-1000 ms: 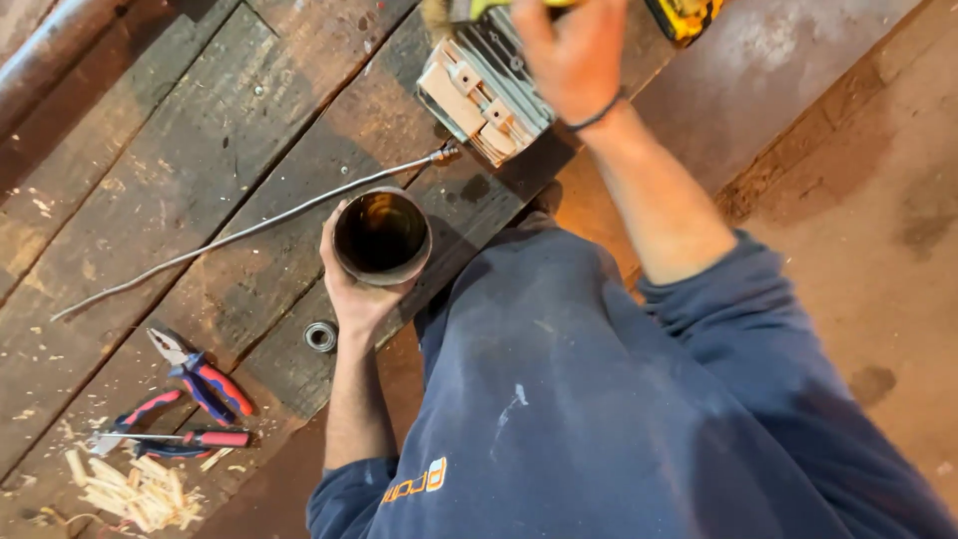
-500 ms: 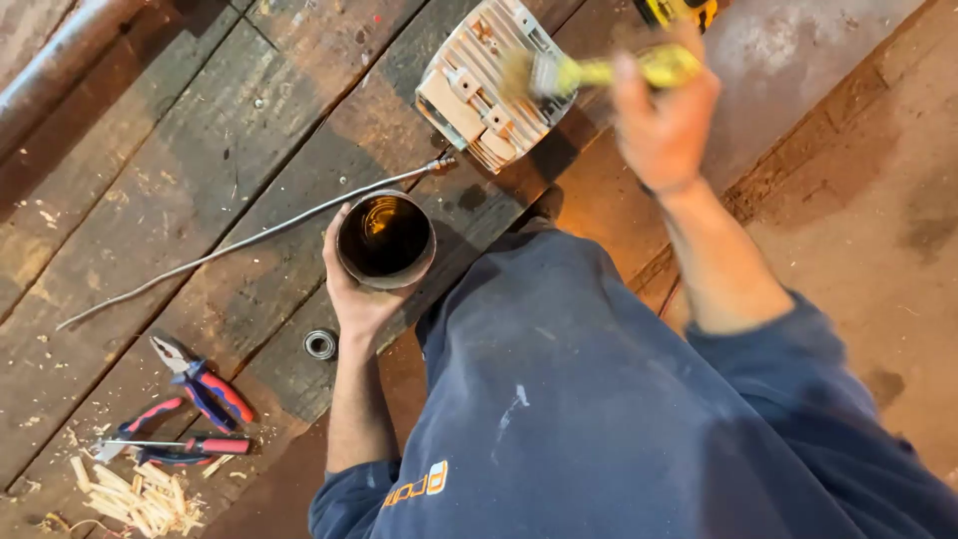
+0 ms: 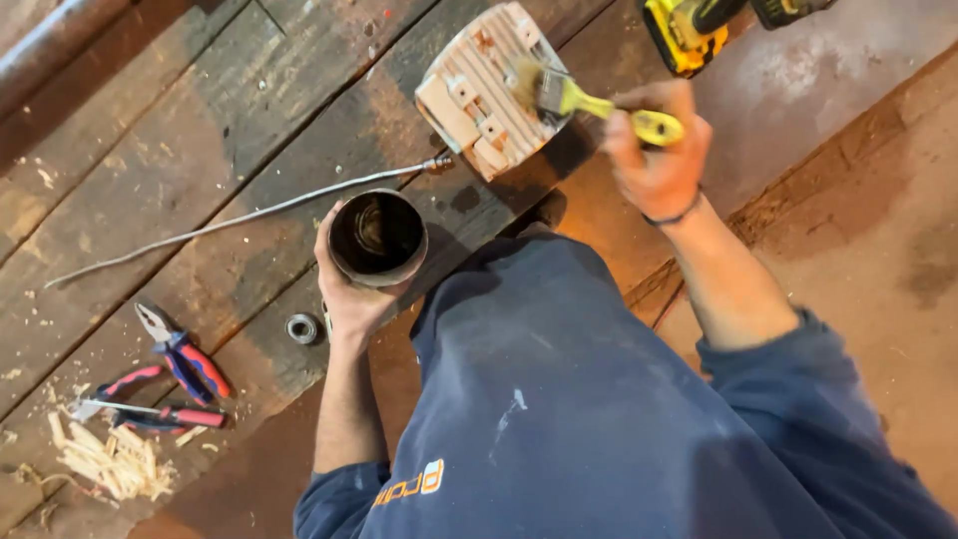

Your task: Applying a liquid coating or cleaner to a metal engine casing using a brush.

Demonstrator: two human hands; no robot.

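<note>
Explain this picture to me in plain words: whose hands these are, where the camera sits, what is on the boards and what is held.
The camera is worn on a person's head and looks down, so you see their own arms in blue sleeves. The left hand grips a dark metal cylinder, open end facing up. The right hand holds a yellow-handled paintbrush, its bristles at a ribbed, finned metal part lying on the wooden boards. Also on the boards: a long thin metal rod, red-and-blue pliers, a second red-handled tool, wood shavings and a small metal ring. A yellow power tool lies at the top edge.
</note>
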